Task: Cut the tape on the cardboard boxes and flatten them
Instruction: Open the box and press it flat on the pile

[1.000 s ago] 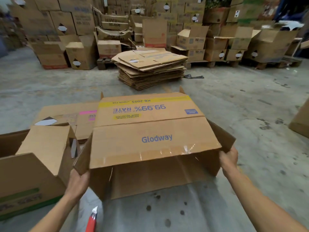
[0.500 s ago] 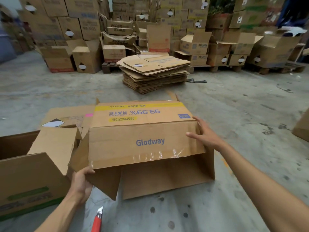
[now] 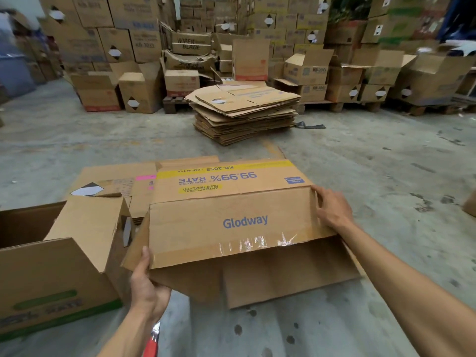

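A brown "Glodway" cardboard box lies nearly flat on the concrete floor in front of me, its flaps spread toward me and shiny clear tape along one flap edge. My left hand grips the near left flap, thumb on top. Resting on the right edge of the top panel is my right hand, with its fingers curled over that edge. A red-handled utility knife lies on the floor below my left wrist, mostly hidden.
An open box with green print stands at the left. Flattened cardboard lies behind it. A stack of flattened boxes sits mid-floor, with walls of stacked boxes on pallets behind. Another box corner shows at the right.
The box has collapsed from open to nearly flat. My right hand moved from the right side flap onto the top panel's right edge. My left hand shifted along the left flap.
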